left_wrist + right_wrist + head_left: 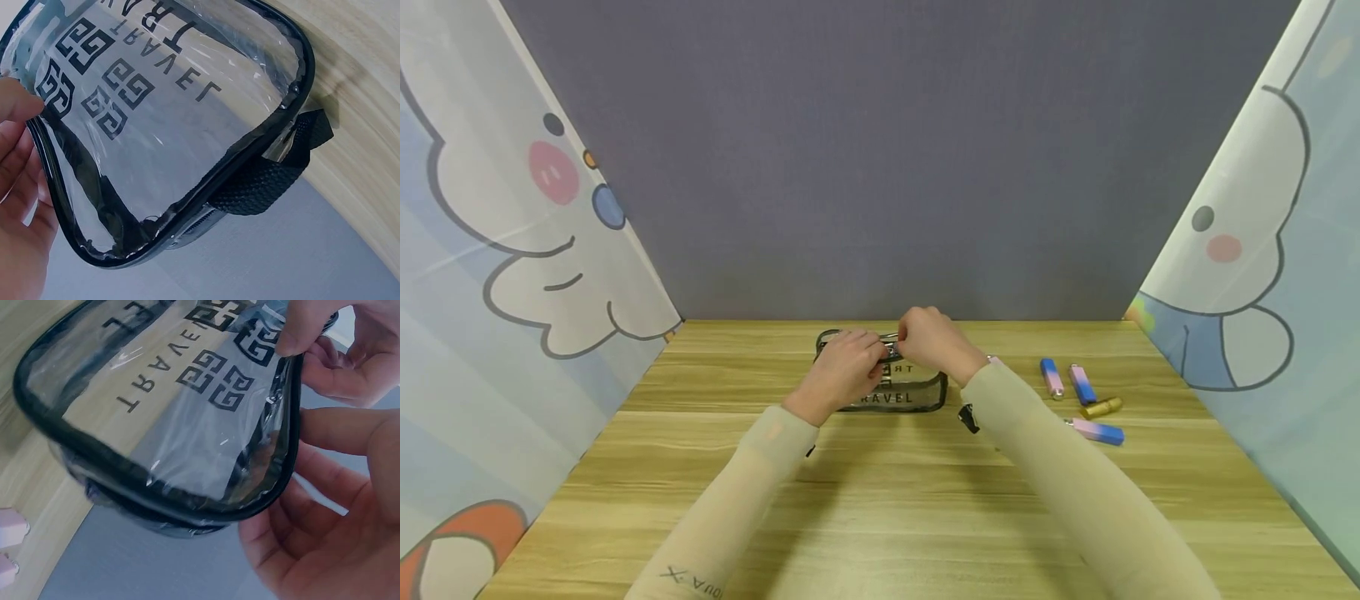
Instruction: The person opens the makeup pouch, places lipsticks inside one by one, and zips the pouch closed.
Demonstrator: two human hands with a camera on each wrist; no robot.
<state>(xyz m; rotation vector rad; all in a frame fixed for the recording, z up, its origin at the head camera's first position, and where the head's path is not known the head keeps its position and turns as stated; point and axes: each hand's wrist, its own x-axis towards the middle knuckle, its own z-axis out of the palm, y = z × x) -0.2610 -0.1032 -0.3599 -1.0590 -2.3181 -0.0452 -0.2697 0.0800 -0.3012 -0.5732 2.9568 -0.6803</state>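
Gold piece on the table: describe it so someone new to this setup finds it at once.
On the wooden table, look right of the clear, dark-edged bag, just past the right sleeve. Small and elongated, the gold piece lies beside pink-and-blue pieces; it alone is gold.

We face a plain grey wall (pixel 880 167) behind a wood-grained surface (pixel 880 517), pale cartoon-printed sheets (pixel 467 333) flanking both sides.

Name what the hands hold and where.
The clear bag, by its black top edge: the left hand pinches it; the right hand is at that edge, grip unclear.
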